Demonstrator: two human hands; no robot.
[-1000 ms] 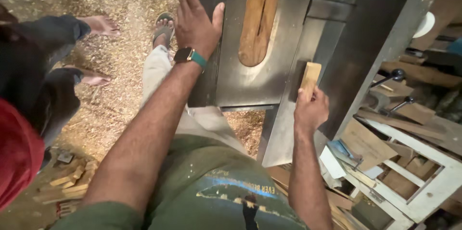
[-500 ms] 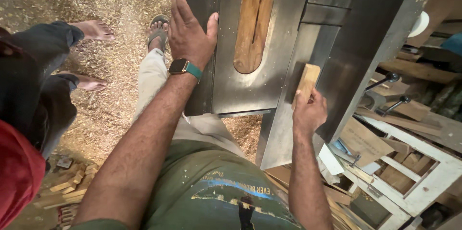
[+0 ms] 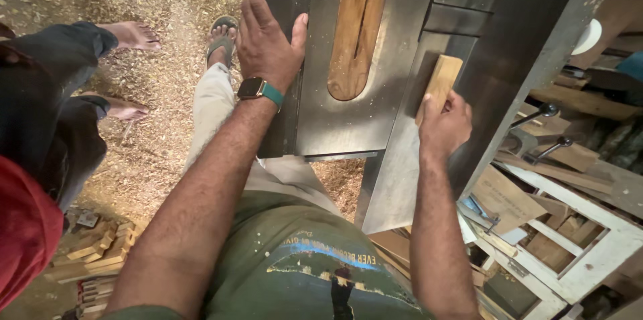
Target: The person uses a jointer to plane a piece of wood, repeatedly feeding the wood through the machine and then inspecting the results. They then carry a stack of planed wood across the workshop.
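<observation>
The left hand (image 3: 268, 42) lies flat with fingers spread on the left edge of a steel saw table (image 3: 395, 58), gripping nothing; a watch with a teal strap (image 3: 260, 90) sits on its wrist. The right hand (image 3: 443, 125) closes around the near end of a small wooden block (image 3: 442, 79), which rests on the table's right part, right of the wooden insert (image 3: 356, 25). Sawdust (image 3: 154, 152) covers the floor, where another person's bare feet (image 3: 130, 35) stand at the left.
</observation>
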